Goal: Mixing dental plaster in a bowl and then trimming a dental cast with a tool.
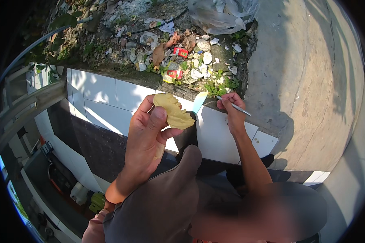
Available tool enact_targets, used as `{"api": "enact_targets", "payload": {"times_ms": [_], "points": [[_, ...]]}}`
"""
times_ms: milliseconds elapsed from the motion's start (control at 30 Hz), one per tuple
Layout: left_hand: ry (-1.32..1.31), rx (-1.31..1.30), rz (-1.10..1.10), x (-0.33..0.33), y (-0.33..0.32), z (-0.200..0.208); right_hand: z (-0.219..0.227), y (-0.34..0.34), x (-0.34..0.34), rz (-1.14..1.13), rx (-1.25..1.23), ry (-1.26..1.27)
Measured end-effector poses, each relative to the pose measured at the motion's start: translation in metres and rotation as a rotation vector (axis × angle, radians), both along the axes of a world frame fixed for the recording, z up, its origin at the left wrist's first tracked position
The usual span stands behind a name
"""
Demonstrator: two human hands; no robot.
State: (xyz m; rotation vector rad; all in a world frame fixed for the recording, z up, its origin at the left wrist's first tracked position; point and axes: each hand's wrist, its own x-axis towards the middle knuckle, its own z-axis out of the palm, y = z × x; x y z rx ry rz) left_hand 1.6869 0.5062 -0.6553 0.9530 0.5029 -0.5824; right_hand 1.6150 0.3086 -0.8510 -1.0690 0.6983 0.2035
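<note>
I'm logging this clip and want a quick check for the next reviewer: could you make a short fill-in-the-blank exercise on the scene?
1. The left hand holds a ragged piece coloured ____.
2. The slim silver tool is held in the person's ____ hand.
3. Two small packets on the littered ground are mainly ____.
4. The tiles directly bordering that ground are ____.

Missing words: yellow; right; red; white.

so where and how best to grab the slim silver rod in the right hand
Probably pinch its bare right end, coming from the right: the slim, straight, silver metallic-looking rod sticks out there past the right hand.
</note>
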Motion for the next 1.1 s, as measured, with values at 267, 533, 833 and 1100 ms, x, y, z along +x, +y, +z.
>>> {"api": "enact_targets", "payload": {"times_ms": [267,533,833,1100], "points": [[-0.022,0.012,0.011,-0.001,-0.002,-0.001,-0.001,-0.003,-0.003,0.003,-0.006,-0.012],[0.041,0.101,-0.017,-0.008,0.008,-0.015,0.001,0.002,0.002,0.014,-0.007,-0.020],[0.116,0.193,-0.117,-0.017,0.008,-0.029,-0.002,0.001,0.003,0.070,-0.023,0.003],[0.028,0.437,-0.305,-0.019,0.005,-0.030,-0.004,0.000,0.004,0.112,-0.050,-0.013]]}}
